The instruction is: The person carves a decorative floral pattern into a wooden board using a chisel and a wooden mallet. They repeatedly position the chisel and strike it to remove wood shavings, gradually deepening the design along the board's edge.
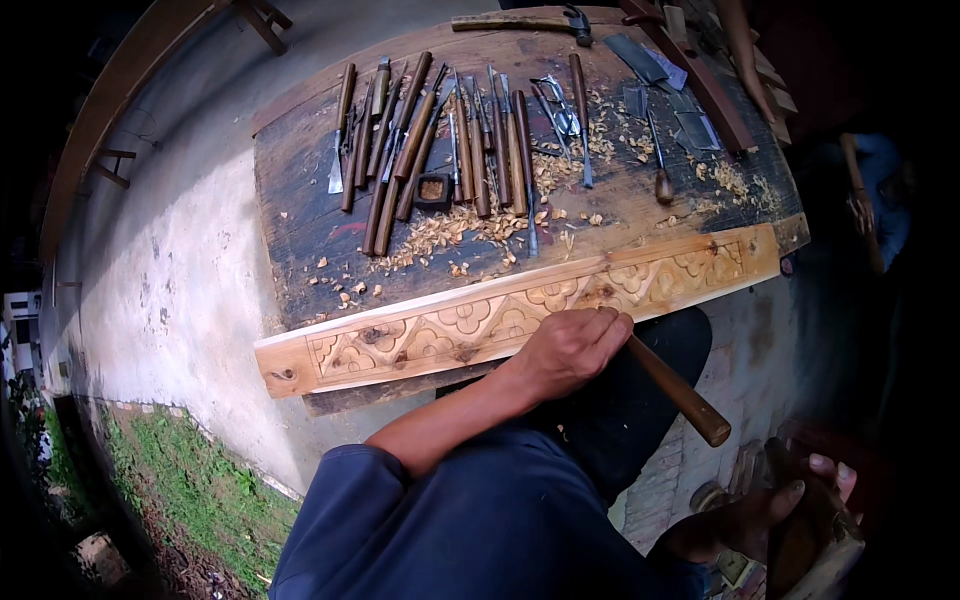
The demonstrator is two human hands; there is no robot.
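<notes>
Both hands [572,350] curled, well apart

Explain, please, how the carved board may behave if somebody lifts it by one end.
The carved board would probably stay stiff, as it looks like solid wood. Being long and narrow, it may dip at the free end. Its carved flowers might offer some grip.

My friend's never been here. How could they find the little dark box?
Start with the big wooden table, beyond the carved board. In its row of tools, left of the middle, the box sits just behind some shavings. It's small, square and dark with brown inside; its neighbours are long and thin.
</notes>
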